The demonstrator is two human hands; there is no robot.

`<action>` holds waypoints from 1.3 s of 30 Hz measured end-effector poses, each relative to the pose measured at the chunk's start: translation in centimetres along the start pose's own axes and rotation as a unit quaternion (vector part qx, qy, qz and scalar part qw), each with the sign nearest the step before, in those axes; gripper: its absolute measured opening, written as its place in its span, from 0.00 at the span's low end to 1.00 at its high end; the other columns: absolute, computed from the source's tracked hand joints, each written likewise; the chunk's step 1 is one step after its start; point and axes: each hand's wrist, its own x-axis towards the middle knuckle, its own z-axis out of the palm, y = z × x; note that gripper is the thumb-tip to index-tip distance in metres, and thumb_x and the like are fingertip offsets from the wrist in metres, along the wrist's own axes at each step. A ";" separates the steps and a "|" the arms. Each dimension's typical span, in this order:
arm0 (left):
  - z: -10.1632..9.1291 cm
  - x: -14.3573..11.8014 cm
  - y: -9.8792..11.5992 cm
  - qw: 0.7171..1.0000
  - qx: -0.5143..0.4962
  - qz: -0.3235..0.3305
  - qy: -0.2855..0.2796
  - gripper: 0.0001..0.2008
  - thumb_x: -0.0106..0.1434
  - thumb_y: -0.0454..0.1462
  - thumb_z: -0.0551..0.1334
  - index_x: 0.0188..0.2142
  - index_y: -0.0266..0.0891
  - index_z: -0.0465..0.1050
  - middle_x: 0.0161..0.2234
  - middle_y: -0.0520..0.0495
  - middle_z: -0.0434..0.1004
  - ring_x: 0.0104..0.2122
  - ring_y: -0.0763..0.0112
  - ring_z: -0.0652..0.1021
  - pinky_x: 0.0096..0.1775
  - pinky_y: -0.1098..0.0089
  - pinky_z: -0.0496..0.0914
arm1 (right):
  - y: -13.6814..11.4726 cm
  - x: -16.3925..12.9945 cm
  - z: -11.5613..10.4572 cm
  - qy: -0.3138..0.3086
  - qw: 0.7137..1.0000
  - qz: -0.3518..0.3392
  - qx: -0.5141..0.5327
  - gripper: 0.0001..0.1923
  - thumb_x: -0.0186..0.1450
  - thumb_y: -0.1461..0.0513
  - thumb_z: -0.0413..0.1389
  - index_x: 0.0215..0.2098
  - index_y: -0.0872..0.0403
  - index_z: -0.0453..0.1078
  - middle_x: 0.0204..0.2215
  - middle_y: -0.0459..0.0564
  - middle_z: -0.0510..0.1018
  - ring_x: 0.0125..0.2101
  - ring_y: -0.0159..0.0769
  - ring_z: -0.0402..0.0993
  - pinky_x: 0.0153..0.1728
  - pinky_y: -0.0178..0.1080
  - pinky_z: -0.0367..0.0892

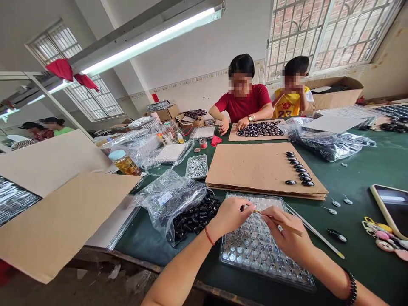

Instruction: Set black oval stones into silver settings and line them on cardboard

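— See that clear plastic tray (255, 250) in front of the person, right at the near edge of the bench (366, 170)? Both hands are over it.

— The one full of little round metal pieces?

— Yes. The right hand (288, 236) has its fingers pinched round a thin wooden stick (283, 224), tip pointing at the tray's far end. The left hand (229, 216) is curled there too, fingertips meeting the stick's tip; whether it grips anything small I cannot tell.

— How would that tray handle, you think?

— Light and flimsy, I'd judge; thin moulded plastic that would bend if lifted by one corner and spill its pieces. Better taken by both long edges. The stick looks stiff and light, held like a pen.

— And the bench?

— Green covering, probably not slippery. A sheet of cardboard (255, 168) lies just beyond the tray with a row of black oval stones (299, 170) on it. A plastic bag (178, 204) of dark stones sits to the left, a phone (393, 208) to the right.

— Busy room.

— Two people sit across the bench; barred windows, a strip light overhead.
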 end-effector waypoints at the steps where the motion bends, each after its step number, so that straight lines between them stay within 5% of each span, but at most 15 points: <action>1: -0.2 0.0 -0.1 1.000 0.005 0.005 -0.003 0.17 0.62 0.42 0.49 0.32 0.39 0.75 0.29 0.49 0.77 0.28 0.71 0.74 0.31 0.75 0.62 | 0.1 0.0 0.0 0.000 1.000 0.002 -0.005 0.06 0.64 0.64 0.44 0.34 0.53 0.61 0.25 0.47 0.70 0.23 0.31 0.66 0.25 0.34 0.61; 9: -0.3 0.3 -0.7 1.000 0.000 0.006 0.002 0.15 0.61 0.40 0.50 0.28 0.37 0.73 0.23 0.51 0.74 0.24 0.73 0.71 0.27 0.76 0.59 | 0.5 0.0 0.3 -0.019 0.999 0.027 0.006 0.06 0.65 0.63 0.43 0.35 0.53 0.61 0.26 0.48 0.70 0.24 0.32 0.66 0.25 0.35 0.61; 17: 0.1 1.0 -2.1 0.993 -0.110 -0.042 0.018 0.12 0.56 0.40 0.55 0.26 0.36 0.73 0.19 0.52 0.68 0.20 0.76 0.66 0.23 0.77 0.57 | 0.2 0.5 0.0 0.017 0.981 0.170 0.089 0.08 0.65 0.59 0.44 0.34 0.54 0.62 0.23 0.47 0.70 0.22 0.32 0.67 0.23 0.34 0.62; 31: 0.5 1.6 -2.6 0.980 -0.171 -0.090 0.036 0.07 0.50 0.35 0.58 0.19 0.35 0.70 0.18 0.53 0.68 0.21 0.76 0.66 0.24 0.76 0.58 | 0.6 0.8 -0.1 -0.005 0.992 0.126 0.011 0.07 0.64 0.62 0.44 0.33 0.54 0.62 0.26 0.48 0.71 0.25 0.33 0.66 0.26 0.35 0.61; 34: 0.5 1.9 -3.0 0.933 -0.321 -0.151 0.062 0.06 0.52 0.37 0.58 0.23 0.36 0.69 0.20 0.54 0.66 0.20 0.79 0.65 0.21 0.77 0.57 | 0.7 0.8 -0.2 -0.002 0.992 0.123 -0.006 0.07 0.64 0.62 0.44 0.33 0.54 0.62 0.25 0.48 0.70 0.24 0.33 0.65 0.24 0.34 0.60; 39: 0.2 2.2 -3.5 0.757 -0.612 -0.229 0.007 0.09 0.53 0.34 0.60 0.36 0.37 0.69 0.32 0.49 0.69 0.24 0.81 0.68 0.21 0.80 0.59 | 0.8 0.8 -0.7 0.020 0.993 0.116 -0.002 0.06 0.64 0.62 0.44 0.33 0.53 0.62 0.26 0.48 0.70 0.25 0.34 0.67 0.26 0.35 0.61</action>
